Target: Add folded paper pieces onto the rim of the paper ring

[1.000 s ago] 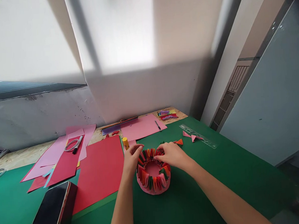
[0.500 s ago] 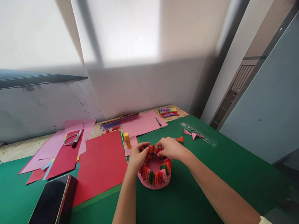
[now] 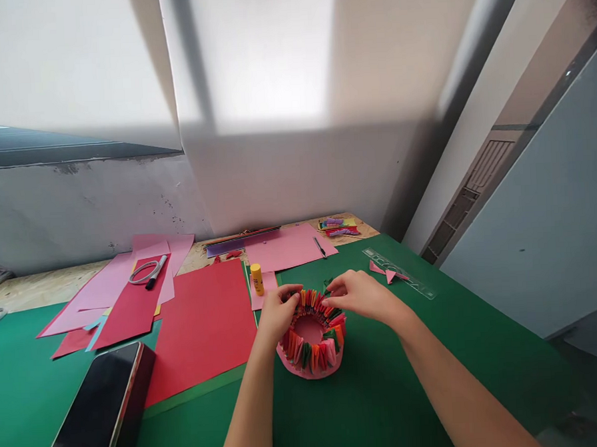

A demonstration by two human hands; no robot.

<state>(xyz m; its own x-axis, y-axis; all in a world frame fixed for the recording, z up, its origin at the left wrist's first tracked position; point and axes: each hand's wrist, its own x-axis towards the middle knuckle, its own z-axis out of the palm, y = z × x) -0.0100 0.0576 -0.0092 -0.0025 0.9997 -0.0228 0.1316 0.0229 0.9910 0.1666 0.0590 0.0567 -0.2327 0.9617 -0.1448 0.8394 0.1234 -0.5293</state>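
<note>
A round paper piece (image 3: pixel 314 373) with a pink base sits on the green table. Folded strips in red, orange, pink and green stand in a ring around its pink middle. My left hand (image 3: pixel 279 312) is closed on the ring's far left edge, fingertips and thumb at the folded strips. At the far right side, my right hand (image 3: pixel 365 295) is curled with thumb and fingers drawn in close to the strips. What its fingertips hold is hidden. A small green paper piece (image 3: pixel 327 285) shows just beyond those fingertips.
A yellow glue stick (image 3: pixel 257 280) stands behind my left hand. To the right lie a clear ruler (image 3: pixel 414 283) and a pink paper bow (image 3: pixel 390 275). Red paper (image 3: pixel 203 322), a marker (image 3: pixel 156 271) and a phone on a dark block (image 3: pixel 91 411) are left. A pen (image 3: pixel 320 248) lies on pink paper.
My right hand has shifted slightly right, away from the ring's inside, and now covers the orange paper bow. The green piece has come into sight. My left hand keeps its hold.
</note>
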